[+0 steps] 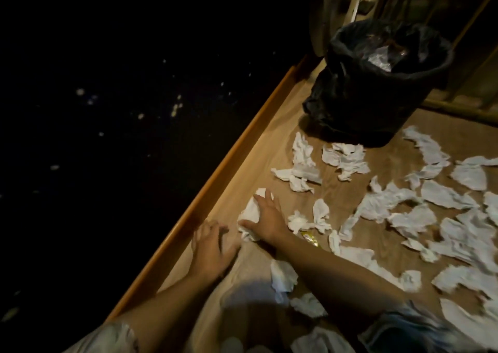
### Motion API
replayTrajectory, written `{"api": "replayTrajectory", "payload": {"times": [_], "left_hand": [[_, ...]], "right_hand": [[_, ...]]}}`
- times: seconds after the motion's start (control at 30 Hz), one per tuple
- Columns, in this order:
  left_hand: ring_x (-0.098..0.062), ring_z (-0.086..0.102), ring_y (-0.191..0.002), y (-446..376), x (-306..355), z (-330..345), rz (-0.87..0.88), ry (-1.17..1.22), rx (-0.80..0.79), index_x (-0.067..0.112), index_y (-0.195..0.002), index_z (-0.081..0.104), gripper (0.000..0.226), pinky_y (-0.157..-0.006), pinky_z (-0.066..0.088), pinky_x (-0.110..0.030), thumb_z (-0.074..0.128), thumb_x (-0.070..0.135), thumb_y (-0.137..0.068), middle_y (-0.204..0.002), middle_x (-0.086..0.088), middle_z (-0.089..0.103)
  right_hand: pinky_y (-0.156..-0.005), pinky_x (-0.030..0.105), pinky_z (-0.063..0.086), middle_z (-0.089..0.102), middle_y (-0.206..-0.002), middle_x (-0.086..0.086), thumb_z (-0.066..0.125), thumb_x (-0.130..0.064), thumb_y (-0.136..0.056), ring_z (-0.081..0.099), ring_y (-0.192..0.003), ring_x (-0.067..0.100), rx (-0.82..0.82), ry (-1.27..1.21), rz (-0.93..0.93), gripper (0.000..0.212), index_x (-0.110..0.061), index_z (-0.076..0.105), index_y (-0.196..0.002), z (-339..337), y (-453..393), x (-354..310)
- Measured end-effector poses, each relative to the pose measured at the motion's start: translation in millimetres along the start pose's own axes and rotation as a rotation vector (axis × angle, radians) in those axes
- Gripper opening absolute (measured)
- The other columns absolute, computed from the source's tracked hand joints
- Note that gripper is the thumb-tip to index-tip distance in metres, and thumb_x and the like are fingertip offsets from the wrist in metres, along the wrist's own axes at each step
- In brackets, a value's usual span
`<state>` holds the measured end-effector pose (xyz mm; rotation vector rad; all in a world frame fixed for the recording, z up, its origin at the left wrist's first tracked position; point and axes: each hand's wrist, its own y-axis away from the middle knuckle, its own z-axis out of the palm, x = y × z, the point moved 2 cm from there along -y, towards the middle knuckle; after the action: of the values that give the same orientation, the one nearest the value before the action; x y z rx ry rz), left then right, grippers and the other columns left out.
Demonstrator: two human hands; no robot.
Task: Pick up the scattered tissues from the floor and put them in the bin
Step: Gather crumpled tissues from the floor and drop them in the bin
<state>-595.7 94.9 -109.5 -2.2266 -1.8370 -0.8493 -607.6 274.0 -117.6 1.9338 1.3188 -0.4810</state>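
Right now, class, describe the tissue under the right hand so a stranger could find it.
Start at the black-lined bin, then follow the wooden edge rail toward the person. Beside the rail lies a crumpled white tissue; unlike its neighbours, it has the right hand on it.

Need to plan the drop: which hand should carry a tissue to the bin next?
Right. The right hand already rests on a crumpled tissue, nearer the bin; the left hand is empty.

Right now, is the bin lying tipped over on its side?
No, the bin stands upright with its black bag liner's open mouth facing up, behind the scattered tissues.
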Motion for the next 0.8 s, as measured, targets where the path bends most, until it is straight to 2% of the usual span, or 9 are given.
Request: {"api": "replayTrajectory", "payload": {"times": [0.07, 0.13, 0.27, 0.43, 0.53, 0.6, 0.67, 0.73, 0.8], "left_hand": [[-0.021, 0.005, -0.149, 22, -17, 10, -0.001, -0.067, -0.069, 0.04, -0.136, 0.041, 0.062, -0.119, 0.01, -0.044, 0.06, 0.061, -0.08, -0.159, 0.006, 0.018], [-0.022, -0.004, -0.15, 35, -29, 19, -0.009, -0.065, -0.073, 0.037, -0.14, 0.039, 0.058, -0.121, 0.005, -0.047, 0.061, 0.047, -0.086, -0.163, 0.001, 0.009], [-0.021, 0.015, -0.149, 36, -39, 24, -0.006, 0.041, 0.065, 0.03, -0.121, 0.056, 0.036, -0.122, 0.014, -0.043, 0.053, 0.009, -0.092, -0.158, -0.003, 0.027], [-0.012, 0.052, -0.112, 15, -34, 9, 0.068, 0.155, 0.237, 0.023, -0.095, 0.063, 0.039, -0.105, 0.043, -0.035, 0.05, -0.011, -0.083, -0.115, 0.003, 0.056], [-0.006, 0.053, -0.092, 1, -8, 9, 0.147, 0.216, 0.15, 0.022, -0.09, 0.061, 0.027, -0.087, 0.049, -0.031, 0.046, 0.0, -0.088, -0.095, 0.006, 0.056], [-0.007, 0.053, -0.091, -2, 12, 17, 0.243, 0.224, 0.027, 0.022, -0.092, 0.061, 0.018, -0.083, 0.046, -0.028, 0.045, 0.015, -0.089, -0.095, 0.005, 0.056], [-0.004, 0.052, -0.091, 0, 31, 27, 0.402, 0.184, -0.109, 0.025, -0.099, 0.06, 0.014, -0.081, 0.046, -0.025, 0.054, 0.031, -0.089, -0.098, 0.009, 0.055], [0.0, 0.049, -0.094, 5, 48, 40, 0.632, 0.051, -0.264, 0.029, -0.111, 0.057, 0.037, -0.081, 0.045, -0.021, 0.062, 0.053, -0.084, -0.107, 0.012, 0.053], [-0.002, 0.046, -0.104, 8, 58, 53, 0.851, -0.136, -0.405, 0.029, -0.124, 0.053, 0.055, -0.087, 0.043, -0.019, 0.06, 0.063, -0.081, -0.119, 0.01, 0.05]], "right_hand": [[-0.119, 0.048, 0.004, -0.006, -0.164, 0.003, 0.068, -0.052, -0.081, -0.01, -0.149, 0.033, -0.062, 0.101, -0.038, 0.092, -0.022, 0.019, -0.153, 15, 5, 5], [-0.119, 0.047, 0.001, 0.003, -0.163, 0.006, 0.063, -0.042, -0.088, -0.006, -0.149, 0.032, -0.047, 0.158, -0.097, 0.077, -0.02, 0.025, -0.151, 27, 12, 10], [-0.114, 0.032, 0.023, 0.042, -0.144, 0.01, 0.053, -0.009, -0.091, 0.03, -0.138, 0.027, 0.131, 0.111, -0.263, 0.043, -0.014, 0.05, -0.134, 40, 34, 20], [-0.1, 0.028, 0.034, 0.051, -0.126, 0.006, 0.054, -0.011, -0.087, 0.043, -0.119, 0.021, 0.156, 0.002, -0.318, 0.052, -0.016, 0.046, -0.138, 29, 54, 26], [-0.089, 0.022, 0.038, 0.053, -0.113, 0.005, 0.056, -0.022, -0.082, 0.052, -0.106, 0.018, 0.294, -0.174, -0.209, 0.043, -0.015, 0.058, -0.125, 4, 56, 26], [-0.075, 0.023, 0.042, 0.053, -0.093, 0.004, 0.058, -0.04, -0.079, 0.055, -0.083, 0.017, 0.469, -0.248, -0.147, 0.031, -0.012, 0.067, -0.091, -15, 54, 29], [-0.064, 0.023, 0.037, 0.048, -0.076, 0.004, 0.065, -0.049, -0.08, 0.048, -0.065, 0.012, 0.605, -0.335, -0.093, 0.041, -0.015, 0.055, -0.06, -34, 53, 36], [-0.064, 0.024, 0.035, 0.05, -0.064, 0.007, 0.067, -0.041, -0.086, 0.043, -0.059, 0.01, 0.68, -0.373, -0.036, 0.049, -0.018, 0.044, -0.049, -51, 51, 47], [-0.065, 0.03, 0.042, 0.057, -0.058, 0.011, 0.063, -0.027, -0.092, 0.046, -0.062, 0.011, 0.77, -0.258, 0.014, 0.047, -0.014, 0.05, -0.049, -65, 47, 63]]}}
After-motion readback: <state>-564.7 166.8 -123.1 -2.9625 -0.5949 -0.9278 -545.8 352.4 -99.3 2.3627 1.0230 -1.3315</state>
